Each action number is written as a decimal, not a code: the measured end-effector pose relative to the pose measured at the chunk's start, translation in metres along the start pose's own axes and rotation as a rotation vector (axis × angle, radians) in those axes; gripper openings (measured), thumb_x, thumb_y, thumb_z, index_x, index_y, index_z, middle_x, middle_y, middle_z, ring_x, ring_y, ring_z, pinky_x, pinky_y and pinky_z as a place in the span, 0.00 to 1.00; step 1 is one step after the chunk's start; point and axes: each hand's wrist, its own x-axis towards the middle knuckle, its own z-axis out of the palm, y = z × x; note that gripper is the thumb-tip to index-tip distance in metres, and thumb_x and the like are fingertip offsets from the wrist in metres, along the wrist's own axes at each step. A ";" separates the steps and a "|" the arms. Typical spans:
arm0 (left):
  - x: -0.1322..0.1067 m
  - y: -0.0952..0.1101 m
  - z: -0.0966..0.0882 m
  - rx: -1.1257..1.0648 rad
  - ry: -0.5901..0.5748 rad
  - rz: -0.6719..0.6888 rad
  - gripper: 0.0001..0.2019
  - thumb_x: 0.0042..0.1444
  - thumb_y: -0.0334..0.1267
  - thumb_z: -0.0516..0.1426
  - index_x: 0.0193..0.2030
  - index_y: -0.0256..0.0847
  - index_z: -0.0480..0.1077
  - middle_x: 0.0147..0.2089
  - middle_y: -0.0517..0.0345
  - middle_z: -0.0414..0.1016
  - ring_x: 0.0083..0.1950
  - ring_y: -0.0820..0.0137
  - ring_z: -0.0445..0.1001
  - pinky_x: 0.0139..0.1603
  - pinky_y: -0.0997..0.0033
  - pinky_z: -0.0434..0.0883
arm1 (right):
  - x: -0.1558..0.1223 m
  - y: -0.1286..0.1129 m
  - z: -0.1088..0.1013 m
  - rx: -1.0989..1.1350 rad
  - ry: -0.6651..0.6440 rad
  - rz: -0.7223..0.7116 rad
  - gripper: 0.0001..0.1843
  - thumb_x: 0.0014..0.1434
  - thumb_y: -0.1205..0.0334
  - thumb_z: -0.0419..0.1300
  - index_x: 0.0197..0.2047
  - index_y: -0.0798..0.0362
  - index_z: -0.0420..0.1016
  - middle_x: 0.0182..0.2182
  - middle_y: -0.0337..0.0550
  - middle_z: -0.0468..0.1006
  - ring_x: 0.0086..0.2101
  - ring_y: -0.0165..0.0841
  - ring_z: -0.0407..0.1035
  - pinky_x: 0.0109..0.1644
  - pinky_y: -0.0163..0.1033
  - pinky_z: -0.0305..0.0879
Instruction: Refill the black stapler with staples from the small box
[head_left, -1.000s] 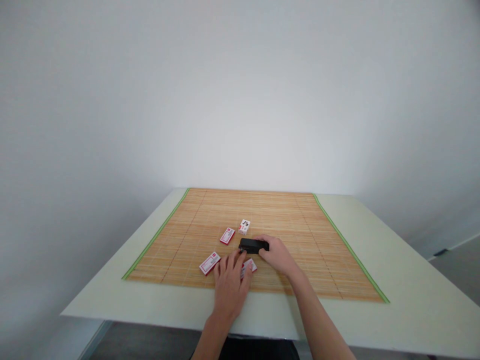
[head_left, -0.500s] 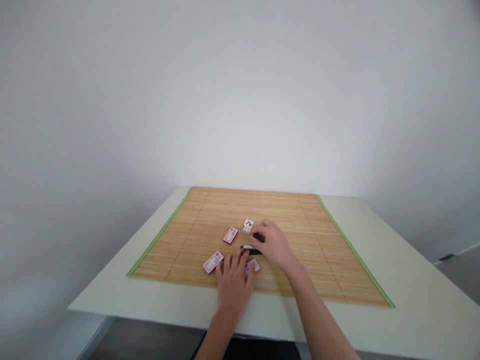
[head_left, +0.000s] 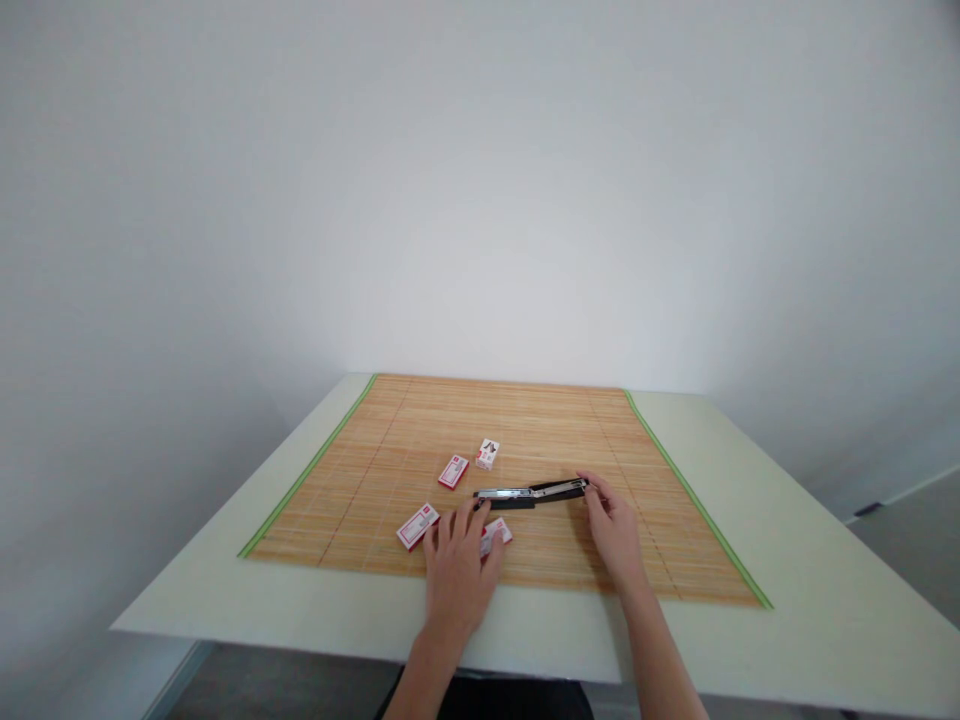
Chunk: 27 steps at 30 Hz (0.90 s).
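A black stapler (head_left: 504, 498) lies on the bamboo mat, swung wide open with its metal magazine showing. My right hand (head_left: 615, 530) pinches the far tip of its raised top arm at the right. At the stapler's left end rests my left hand (head_left: 459, 565), fingers spread, with fingertips at the base. Partly under that hand is a red and white staple box (head_left: 498, 534). Another staple box (head_left: 418, 525) sits just left of the fingers. Beyond them are a third red and white box (head_left: 454, 471) and a small white box (head_left: 487, 453) with a dark picture.
The bamboo mat (head_left: 510, 415) with green side edges covers the middle of a white table (head_left: 180, 590). A plain white wall (head_left: 480, 200) stands behind the table's back edge. Grey floor shows below the front edge.
My right hand has moved right and toward me, swinging the stapler's top arm over until the stapler is opened out. The left hand stays at its left end.
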 end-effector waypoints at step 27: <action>-0.010 -0.030 -0.017 -0.118 -0.119 0.006 0.16 0.57 0.48 0.64 0.50 0.48 0.73 0.50 0.54 0.74 0.54 0.57 0.73 0.57 0.57 0.67 | 0.010 -0.026 0.049 0.265 -0.401 0.133 0.34 0.56 0.36 0.64 0.56 0.54 0.75 0.24 0.36 0.73 0.19 0.27 0.58 0.21 0.33 0.52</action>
